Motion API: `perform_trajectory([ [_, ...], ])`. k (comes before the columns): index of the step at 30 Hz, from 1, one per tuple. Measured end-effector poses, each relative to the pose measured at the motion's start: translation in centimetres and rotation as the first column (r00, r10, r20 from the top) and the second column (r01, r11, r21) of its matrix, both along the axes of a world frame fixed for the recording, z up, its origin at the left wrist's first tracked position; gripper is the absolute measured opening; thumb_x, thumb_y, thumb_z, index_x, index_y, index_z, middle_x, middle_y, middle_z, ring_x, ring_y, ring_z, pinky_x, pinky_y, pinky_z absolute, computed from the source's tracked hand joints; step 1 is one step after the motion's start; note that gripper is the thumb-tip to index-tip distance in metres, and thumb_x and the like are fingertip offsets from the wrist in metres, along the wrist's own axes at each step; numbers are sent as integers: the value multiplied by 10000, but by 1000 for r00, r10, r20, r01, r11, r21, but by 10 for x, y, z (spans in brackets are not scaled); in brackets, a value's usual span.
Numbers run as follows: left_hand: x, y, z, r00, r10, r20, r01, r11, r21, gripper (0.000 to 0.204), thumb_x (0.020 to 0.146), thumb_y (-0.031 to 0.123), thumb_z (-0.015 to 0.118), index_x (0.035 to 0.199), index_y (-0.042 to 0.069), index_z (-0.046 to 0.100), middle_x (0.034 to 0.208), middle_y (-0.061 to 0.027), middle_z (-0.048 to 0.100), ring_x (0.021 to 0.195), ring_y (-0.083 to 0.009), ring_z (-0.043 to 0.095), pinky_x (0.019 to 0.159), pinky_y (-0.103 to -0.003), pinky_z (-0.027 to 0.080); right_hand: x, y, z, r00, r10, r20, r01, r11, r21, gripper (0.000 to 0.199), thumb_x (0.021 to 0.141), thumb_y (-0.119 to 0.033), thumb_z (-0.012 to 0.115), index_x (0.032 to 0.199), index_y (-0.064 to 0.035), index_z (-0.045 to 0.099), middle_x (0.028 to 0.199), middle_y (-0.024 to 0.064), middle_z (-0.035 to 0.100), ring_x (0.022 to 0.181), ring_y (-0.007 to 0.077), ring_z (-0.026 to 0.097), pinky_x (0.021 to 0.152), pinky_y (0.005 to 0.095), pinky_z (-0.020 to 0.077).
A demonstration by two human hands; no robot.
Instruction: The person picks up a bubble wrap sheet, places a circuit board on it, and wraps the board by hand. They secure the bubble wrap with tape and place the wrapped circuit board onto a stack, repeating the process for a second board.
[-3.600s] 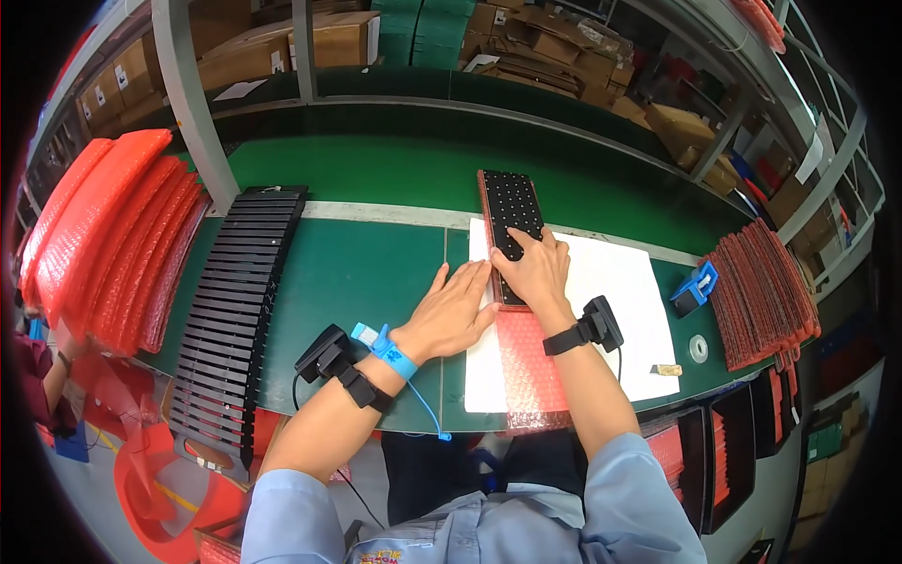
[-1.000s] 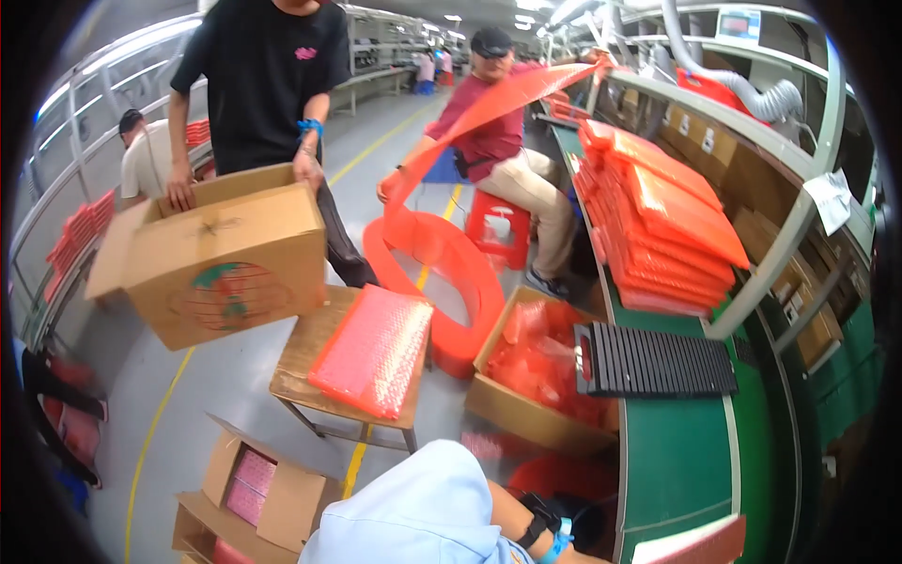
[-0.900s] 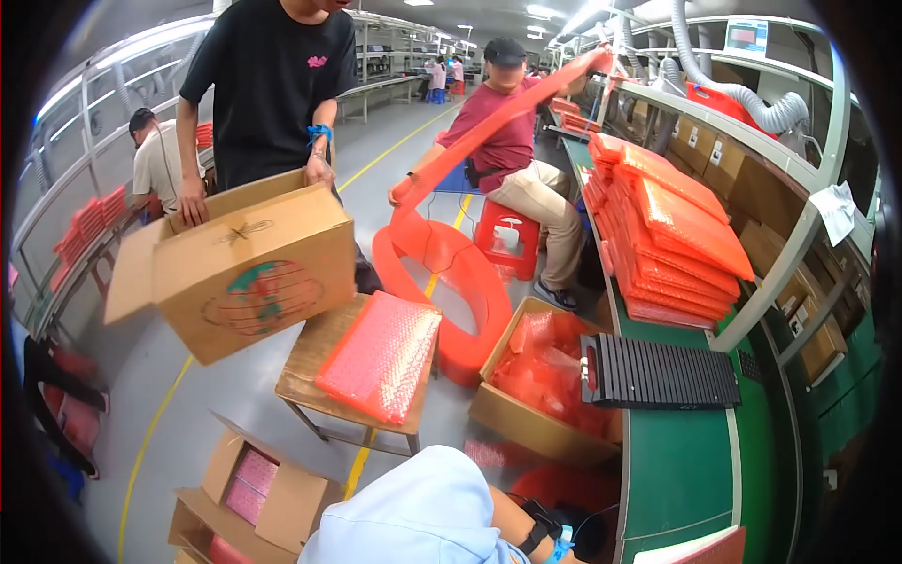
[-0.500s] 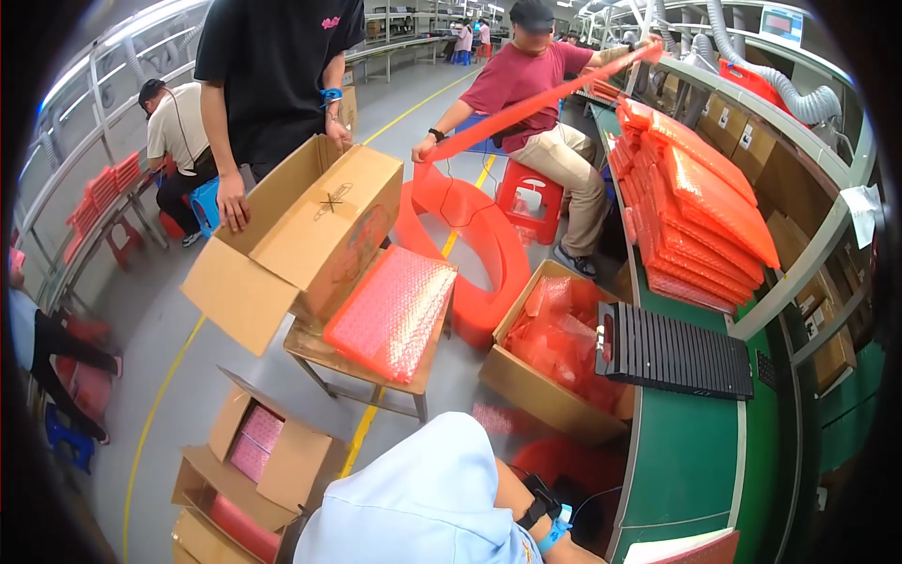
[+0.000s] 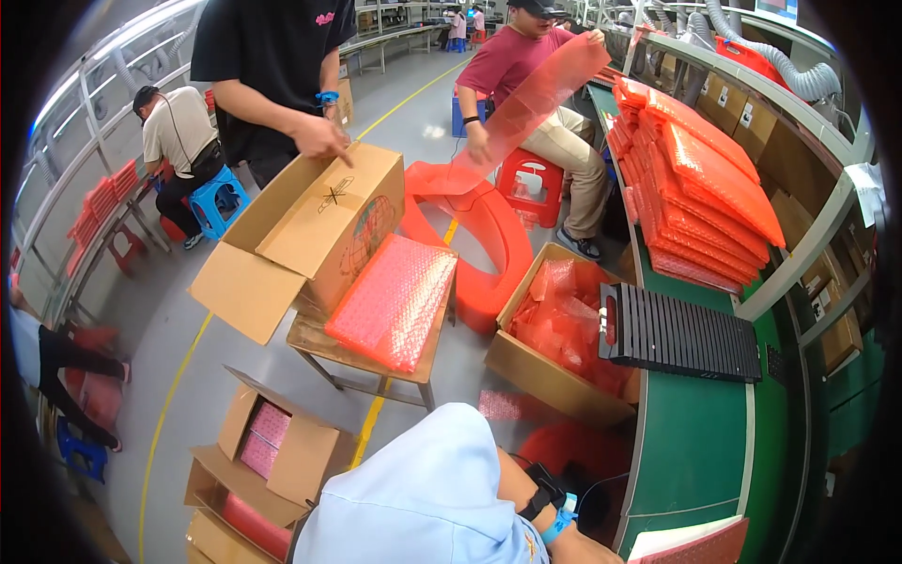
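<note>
Neither of my hands shows. Only my light-blue sleeve (image 5: 423, 498) and left forearm, with a black wrist device (image 5: 538, 489) and a blue wrist strap (image 5: 561, 520), enter at the bottom edge beside the green bench (image 5: 695, 442). Nearest the forearm are a red-and-white sheet (image 5: 695, 543) on the bench and a cardboard box of pink bubble bags (image 5: 564, 329) on the floor. A person in a black shirt (image 5: 272, 66) rests an open cardboard box (image 5: 319, 226) on a small wooden table (image 5: 376, 352), next to a stack of pink bubble wrap (image 5: 395, 301).
A black ribbed tray stack (image 5: 681, 334) and piles of orange-red bubble bags (image 5: 700, 188) lie on the bench. A seated person in a red shirt (image 5: 526, 66) holds a long pink bubble sheet (image 5: 526, 103). Open boxes (image 5: 272, 442) stand on the floor at left.
My view swung from the bench, where both hands held a black keyboard-like piece, to the aisle on my left. The person in black brought the cardboard box down onto the small table.
</note>
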State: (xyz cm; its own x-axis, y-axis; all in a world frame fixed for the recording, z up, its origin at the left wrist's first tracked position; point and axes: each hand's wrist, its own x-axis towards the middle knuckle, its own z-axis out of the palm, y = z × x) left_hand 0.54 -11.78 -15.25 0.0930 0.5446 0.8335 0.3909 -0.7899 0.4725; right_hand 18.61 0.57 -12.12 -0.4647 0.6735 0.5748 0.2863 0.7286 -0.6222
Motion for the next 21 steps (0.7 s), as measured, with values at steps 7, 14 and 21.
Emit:
perform_trajectory([
  [7,0,0,-5,1000,-17,26,18,999,-46,172,867,132,554,918,23,678,1032,-173,669,996,-346,607,912,-477,455,1,0,-2,999,-2,-48,0,999,-44,112,882,-65,630,931,34,641,944,162,555,820,264,531,745,380,475],
  [14,-96,-197,-20,-18,989,149,-919,43,-392,358,906,202,523,1192,-12,549,1122,-173,585,1013,-368,562,904,-455,437,12,21,-27,996,13,-93,-21,995,-94,218,921,-99,645,1106,15,620,1053,164,588,967,254,554,871,370,473],
  [21,-135,-386,-145,-599,131,-790,125,-959,-254,683,895,393,523,1479,100,324,1469,-247,358,1345,-434,317,1025,-660,263,1,0,-5,993,46,-107,-55,995,-81,123,937,-61,598,1021,27,620,1002,155,585,907,240,551,831,346,472],
])
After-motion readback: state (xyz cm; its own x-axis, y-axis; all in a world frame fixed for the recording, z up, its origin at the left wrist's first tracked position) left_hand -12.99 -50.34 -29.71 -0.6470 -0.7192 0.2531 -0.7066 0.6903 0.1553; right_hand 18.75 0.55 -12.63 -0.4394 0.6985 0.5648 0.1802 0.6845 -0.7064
